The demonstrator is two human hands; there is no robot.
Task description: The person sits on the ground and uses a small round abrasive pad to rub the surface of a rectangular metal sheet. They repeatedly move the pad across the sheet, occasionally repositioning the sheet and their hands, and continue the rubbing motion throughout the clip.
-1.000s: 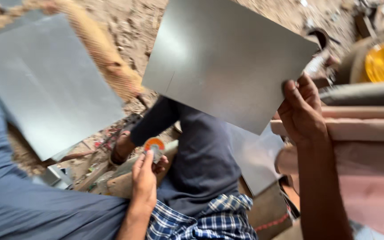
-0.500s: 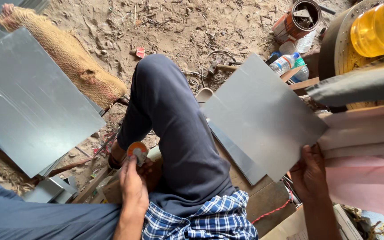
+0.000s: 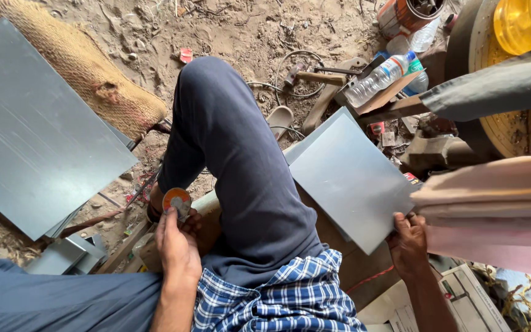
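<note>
Right hand (image 3: 408,241) gripped near corner of grey metal sheet (image 3: 351,178), fingers closed over edge; sheet lay tilted beside raised knee (image 3: 216,110). Left hand (image 3: 176,243) pinched small round orange-faced tape measure (image 3: 177,201) at fingertips, low by left leg. Larger metal sheets (image 3: 32,135) lay on sandy ground at left.

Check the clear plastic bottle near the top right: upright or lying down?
Lying down. The plastic bottle lies on its side across a wooden board, cap toward the upper right.
</note>
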